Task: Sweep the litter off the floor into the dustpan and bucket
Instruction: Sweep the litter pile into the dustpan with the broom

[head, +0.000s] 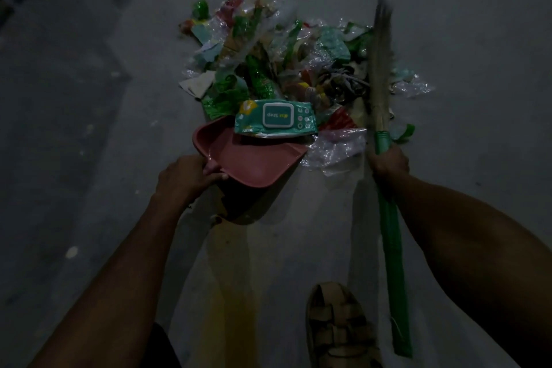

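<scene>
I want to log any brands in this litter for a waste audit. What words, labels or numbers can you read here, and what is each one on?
"Step": on the white flap label of the green wipes pack lying at the mouth of the pink dustpan; it shows upside down.
A shorter word beside it on the same label: too blurred to read.
Printing on the wrappers in the litter pile: too dark and crumpled to read.
Broom: no text visible.

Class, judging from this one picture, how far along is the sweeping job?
Done: the litter is gathered into one mixed pile of wrappers and plastic. In hand: the left hand holds the pink plastic dustpan at the pile's edge, a green wipes packet on its lip; the right hand grips the green-handled straw broom. Left: nearly all the pile; no bucket shows.
</scene>
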### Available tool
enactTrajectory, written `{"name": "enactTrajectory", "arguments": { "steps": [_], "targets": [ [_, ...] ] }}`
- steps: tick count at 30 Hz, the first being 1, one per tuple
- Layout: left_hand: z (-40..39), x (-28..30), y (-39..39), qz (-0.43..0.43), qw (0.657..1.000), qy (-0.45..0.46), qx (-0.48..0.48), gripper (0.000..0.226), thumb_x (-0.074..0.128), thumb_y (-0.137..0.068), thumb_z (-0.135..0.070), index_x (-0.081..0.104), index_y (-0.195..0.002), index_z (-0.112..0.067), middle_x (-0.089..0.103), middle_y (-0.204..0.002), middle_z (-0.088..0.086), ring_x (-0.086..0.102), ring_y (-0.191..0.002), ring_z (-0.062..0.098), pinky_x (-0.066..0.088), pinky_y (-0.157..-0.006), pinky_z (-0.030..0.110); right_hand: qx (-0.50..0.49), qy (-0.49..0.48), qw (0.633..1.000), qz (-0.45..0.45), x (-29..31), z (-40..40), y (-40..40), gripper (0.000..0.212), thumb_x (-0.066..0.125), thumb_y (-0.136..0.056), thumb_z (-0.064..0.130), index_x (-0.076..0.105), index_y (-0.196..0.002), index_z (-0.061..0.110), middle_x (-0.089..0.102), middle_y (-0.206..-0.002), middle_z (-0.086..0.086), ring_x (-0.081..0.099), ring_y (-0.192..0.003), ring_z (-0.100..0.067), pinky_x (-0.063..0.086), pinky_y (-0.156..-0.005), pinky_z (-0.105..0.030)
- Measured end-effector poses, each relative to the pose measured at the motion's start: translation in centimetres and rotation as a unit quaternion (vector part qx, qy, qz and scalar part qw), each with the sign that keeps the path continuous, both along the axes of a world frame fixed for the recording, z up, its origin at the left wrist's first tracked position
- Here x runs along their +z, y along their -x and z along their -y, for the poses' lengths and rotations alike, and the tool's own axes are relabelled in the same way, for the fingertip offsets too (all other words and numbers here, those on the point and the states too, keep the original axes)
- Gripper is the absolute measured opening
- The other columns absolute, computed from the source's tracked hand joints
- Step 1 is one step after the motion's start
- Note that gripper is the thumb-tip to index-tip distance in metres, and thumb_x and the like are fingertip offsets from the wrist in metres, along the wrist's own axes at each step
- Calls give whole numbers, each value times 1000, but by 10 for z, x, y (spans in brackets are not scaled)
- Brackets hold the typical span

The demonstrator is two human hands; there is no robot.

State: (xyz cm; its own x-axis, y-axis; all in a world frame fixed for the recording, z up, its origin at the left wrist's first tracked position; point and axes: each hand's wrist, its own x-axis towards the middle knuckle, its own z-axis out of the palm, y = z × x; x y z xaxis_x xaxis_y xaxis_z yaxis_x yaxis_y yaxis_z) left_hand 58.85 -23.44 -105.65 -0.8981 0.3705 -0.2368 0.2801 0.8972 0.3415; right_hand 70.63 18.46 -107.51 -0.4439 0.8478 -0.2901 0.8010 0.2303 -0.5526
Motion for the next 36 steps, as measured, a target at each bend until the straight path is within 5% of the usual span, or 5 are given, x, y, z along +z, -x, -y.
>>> {"name": "enactTrajectory", "arguments": {
  "steps": [4,10,19,28,36],
  "targets": [
    [-5,6,6,-3,1000,16,-9,51,68,-74,-66,42,-59,-25,45,-62,0,55,-67,27,33,-56,30,35,31,999,18,0,-2,-11,48,73,-85,27,54,-126,10,62,-109,-17,64,-74,-29,51,-51,-31],
    [-16,7,9,-31,998,28,-38,48,68,-77,-63,58,-75,-17,60,-75,11,64,-76,31,35,-55,31,63,65,994,58,-4,-10,-28,54,73,-84,19,55,-134,10,63,-111,-20,67,-89,-39,62,-69,-47],
    [-54,8,0,-58,996,36,-50,51,67,-79,-62,64,-85,-12,65,-82,13,63,-76,31,39,-55,32,53,120,991,28,-4,11,-30,45,71,-86,16,56,-128,5,63,-99,-18,63,-64,-27,49,-43,-30],
    [-76,6,19,-41,998,39,-40,50,67,-77,-65,62,-82,-16,64,-78,12,64,-75,30,46,-58,33,72,3,994,86,9,-10,-37,49,72,-84,22,57,-128,7,64,-118,-17,66,-103,-35,58,-86,-44],
    [-105,10,37,-6,999,15,-31,45,73,-74,-59,59,-78,-16,61,-73,10,66,-77,30,48,-61,33,-19,46,999,-16,20,-19,-3,63,64,-60,35,62,-117,9,69,-103,-16,71,-87,-36,62,-79,-51]
  ]
}}
